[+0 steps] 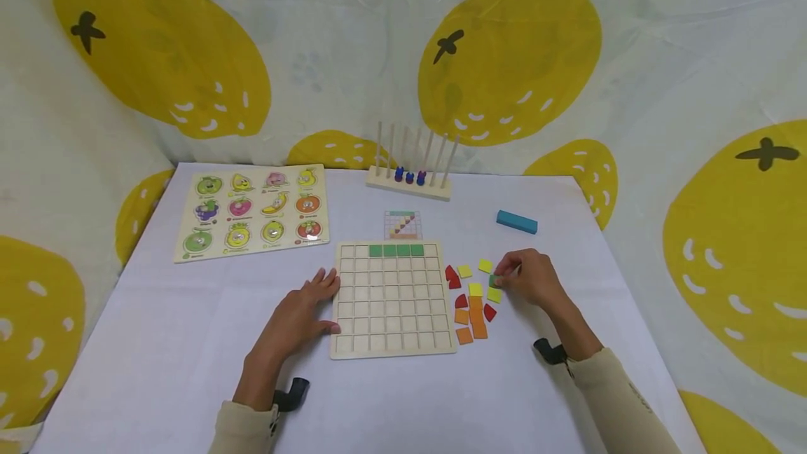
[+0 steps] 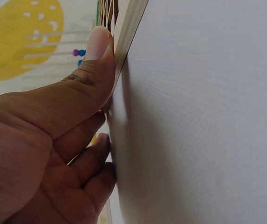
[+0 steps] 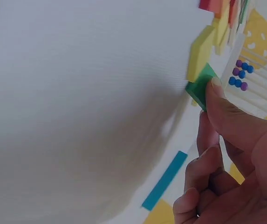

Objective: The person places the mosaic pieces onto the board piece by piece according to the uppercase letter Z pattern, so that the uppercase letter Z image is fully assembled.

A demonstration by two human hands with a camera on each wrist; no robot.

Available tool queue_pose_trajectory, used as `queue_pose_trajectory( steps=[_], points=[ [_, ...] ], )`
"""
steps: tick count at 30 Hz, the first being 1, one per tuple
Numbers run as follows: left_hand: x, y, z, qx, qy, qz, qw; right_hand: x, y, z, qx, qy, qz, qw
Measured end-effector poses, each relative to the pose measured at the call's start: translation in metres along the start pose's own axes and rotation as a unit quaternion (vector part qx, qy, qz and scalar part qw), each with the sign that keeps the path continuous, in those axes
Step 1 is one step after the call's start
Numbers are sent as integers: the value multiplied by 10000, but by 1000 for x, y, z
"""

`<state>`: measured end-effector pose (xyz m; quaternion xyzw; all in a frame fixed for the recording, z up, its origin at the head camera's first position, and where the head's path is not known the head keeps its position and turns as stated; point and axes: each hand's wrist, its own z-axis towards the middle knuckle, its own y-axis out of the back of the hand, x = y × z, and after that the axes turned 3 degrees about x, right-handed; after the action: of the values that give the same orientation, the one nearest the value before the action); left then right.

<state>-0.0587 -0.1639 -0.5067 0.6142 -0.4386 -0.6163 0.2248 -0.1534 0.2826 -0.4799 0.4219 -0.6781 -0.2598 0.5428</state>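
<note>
A wooden grid board (image 1: 394, 303) lies on the white table, with several green square tiles (image 1: 396, 251) set in its top row. My left hand (image 1: 299, 315) rests at the board's left edge, thumb and fingers spread and touching it; in the left wrist view the thumb (image 2: 98, 46) lies against the board's side. Over the loose pieces to the board's right, my right hand (image 1: 532, 279) pinches a green square tile (image 3: 201, 86) between thumb and fingers. Around it lie yellow tiles (image 1: 494, 295), orange tiles (image 1: 479, 328) and red quarter-round pieces (image 1: 490, 312).
A small pattern card (image 1: 402, 225) sits just behind the board. Farther back stands a wooden peg rack (image 1: 410, 188) with beads. At the left is a fruit puzzle board (image 1: 252, 212); a teal bar (image 1: 517, 222) lies at the right. A fruit-print cloth hangs behind the table.
</note>
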Motion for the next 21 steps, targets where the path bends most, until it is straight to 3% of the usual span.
queue_pose_trajectory(
  steps=[6, 21],
  points=[
    [0, 0, 0, -8, -51, 20, 10000, 17, 5, 4, -105, 209, 110, 9997],
    [-1, 0, 0, 11, 12, -67, 10000, 104, -12, 30, -145, 1058, 265, 9939]
  ],
)
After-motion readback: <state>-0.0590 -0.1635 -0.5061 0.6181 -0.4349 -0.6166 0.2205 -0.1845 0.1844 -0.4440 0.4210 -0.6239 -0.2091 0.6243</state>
